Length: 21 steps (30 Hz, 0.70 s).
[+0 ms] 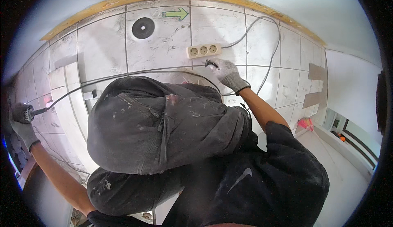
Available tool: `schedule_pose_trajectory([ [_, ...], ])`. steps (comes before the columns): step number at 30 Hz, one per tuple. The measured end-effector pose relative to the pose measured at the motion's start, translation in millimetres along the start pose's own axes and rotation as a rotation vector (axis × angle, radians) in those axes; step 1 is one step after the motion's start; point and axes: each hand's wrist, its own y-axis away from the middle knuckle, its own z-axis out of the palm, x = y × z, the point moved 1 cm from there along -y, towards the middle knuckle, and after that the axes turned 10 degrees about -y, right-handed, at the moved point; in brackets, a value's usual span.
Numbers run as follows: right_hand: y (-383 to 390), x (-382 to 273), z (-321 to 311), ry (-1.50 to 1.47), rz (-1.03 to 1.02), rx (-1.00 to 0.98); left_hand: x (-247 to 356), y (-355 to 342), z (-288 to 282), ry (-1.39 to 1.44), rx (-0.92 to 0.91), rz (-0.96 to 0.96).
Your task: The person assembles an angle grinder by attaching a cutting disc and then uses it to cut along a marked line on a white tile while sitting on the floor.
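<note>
White marble-patterned tiled floor point(163, 51) bearing a white three-socket power strip point(204, 50). Just below the strip, the gloved right hand point(227, 73) pinches a black plug point(210, 63). Its black cable point(123, 76) runs left to a dark power tool point(23, 113) (partly hidden), gripped by the gloved left hand point(22, 128).

Gloved right hand point(227, 74) pinches a black plug point(211, 63) just below the white power strip point(204, 50) on the tiled floor point(163, 51). Gloved left hand point(22, 122) grips what looks like a power tool point(23, 113), corded.
</note>
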Motion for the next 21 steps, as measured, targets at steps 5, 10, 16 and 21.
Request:
schedule_pose_trajectory([
  [5, -23.7, -39.4, -15.7, 0.302, -0.112, 0.105, -31.5, 29.0, 29.1, 0.189, -0.036, -0.046],
  [10, -65.3, -70.7, -4.7, 0.569, -0.055, -0.026, -41.5, 83.9, 65.2, 0.258, 0.128, -0.004],
  [16, -83.0, -77.3, 10.0, 0.706, -0.086, 0.011, -47.6, 137.3, 76.5, 0.214, 0.153, 0.059],
  [21, -86.9, -71.5, 18.9, 0.795, -0.313, 0.038, -33.6, 169.9, 105.1, 0.293, -0.049, -0.078],
])
